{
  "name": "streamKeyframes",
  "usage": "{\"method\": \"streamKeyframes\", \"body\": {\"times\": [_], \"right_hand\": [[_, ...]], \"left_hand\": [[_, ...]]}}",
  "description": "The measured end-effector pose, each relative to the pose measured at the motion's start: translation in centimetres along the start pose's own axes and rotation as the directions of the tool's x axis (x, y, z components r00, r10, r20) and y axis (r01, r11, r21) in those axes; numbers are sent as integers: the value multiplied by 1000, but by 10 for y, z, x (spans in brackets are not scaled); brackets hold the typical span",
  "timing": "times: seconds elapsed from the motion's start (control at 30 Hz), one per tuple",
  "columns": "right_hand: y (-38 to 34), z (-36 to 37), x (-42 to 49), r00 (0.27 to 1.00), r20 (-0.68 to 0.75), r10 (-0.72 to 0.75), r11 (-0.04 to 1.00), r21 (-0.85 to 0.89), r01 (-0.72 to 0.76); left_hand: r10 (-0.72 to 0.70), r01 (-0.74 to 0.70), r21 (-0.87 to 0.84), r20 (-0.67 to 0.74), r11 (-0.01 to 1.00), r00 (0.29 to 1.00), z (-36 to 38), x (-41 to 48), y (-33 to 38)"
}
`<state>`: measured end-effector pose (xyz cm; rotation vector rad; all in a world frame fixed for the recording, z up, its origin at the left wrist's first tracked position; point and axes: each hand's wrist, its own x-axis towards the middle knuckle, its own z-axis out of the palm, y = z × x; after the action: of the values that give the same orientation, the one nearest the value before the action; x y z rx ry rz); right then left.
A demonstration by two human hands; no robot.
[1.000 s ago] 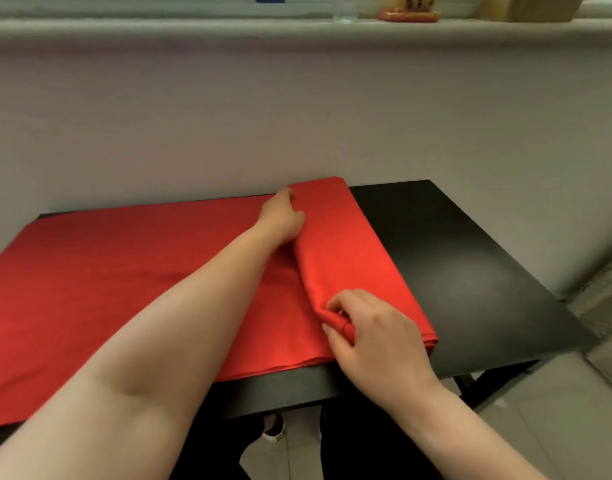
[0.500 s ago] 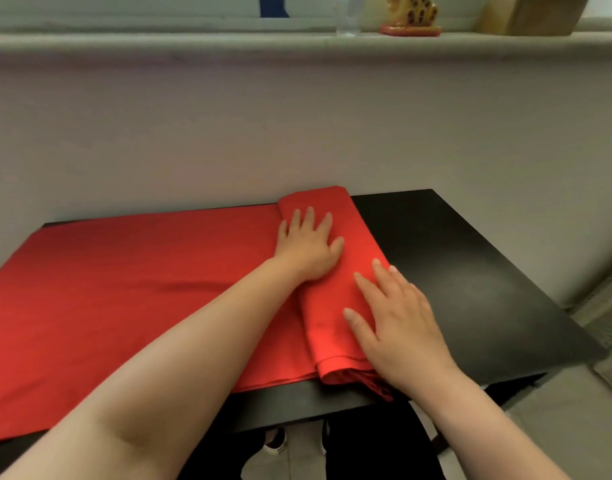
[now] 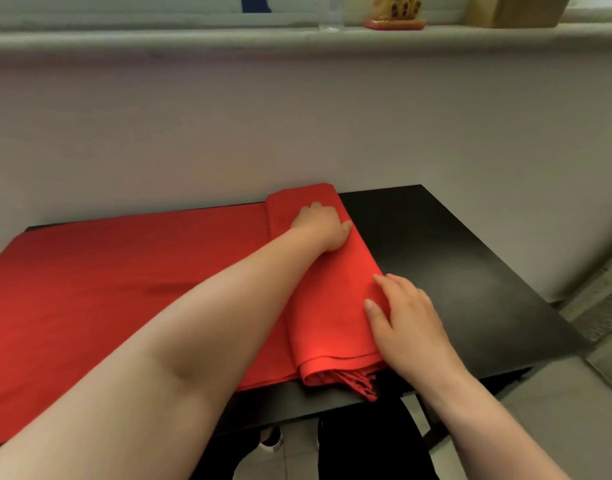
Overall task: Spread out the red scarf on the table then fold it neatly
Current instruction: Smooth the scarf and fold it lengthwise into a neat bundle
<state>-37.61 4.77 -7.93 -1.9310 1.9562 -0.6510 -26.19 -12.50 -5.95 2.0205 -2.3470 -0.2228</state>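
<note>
Soft, even indoor light fills the frame, moderately bright, with a muted grey cast over the wall in the upper half. A pale, hazy sheen lies on the black table at right of centre, and a bright glowing patch sits on the red scarf near its folded lower edge, while a soft shadow darkens the cloth under the forearm. Wide-angle distortion bows the ledge along the top, and detail looks slightly soft and smeared throughout.
</note>
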Motion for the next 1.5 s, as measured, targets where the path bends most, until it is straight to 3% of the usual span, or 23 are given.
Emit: {"method": "streamKeyframes", "body": {"times": [0.17,0.43,0.57,0.67,0.87,1.03,1.13,1.33,1.5], "right_hand": [[6,-6,3,995,-56,78,996,49,-75],[10,-12,24,974,109,199,973,99,-210],[24,-22,26,973,122,195,968,136,-211],[45,-40,31,967,49,248,959,130,-253],[81,-82,34,908,-288,306,952,126,-281],[68,-101,27,875,-440,202,979,71,-190],[38,-100,20,887,-453,88,995,82,-57],[-34,-67,-5,942,-311,-124,987,64,151],[-64,-10,-18,949,-143,-280,960,-34,278]], "left_hand": [[-117,117,2,-17,993,993,-8,15,27],[-176,180,-22,113,983,978,-5,29,40],[-95,125,-249,131,961,987,-12,36,44],[-46,82,-470,88,879,995,-18,40,57],[88,-90,-671,-37,736,995,-36,54,105],[86,-187,-730,-174,657,981,-55,56,103],[26,-201,-712,-248,673,968,-61,55,67],[-125,-88,-747,-224,659,967,-58,25,-20],[-235,87,-763,-87,641,968,-32,-4,-65]]}}
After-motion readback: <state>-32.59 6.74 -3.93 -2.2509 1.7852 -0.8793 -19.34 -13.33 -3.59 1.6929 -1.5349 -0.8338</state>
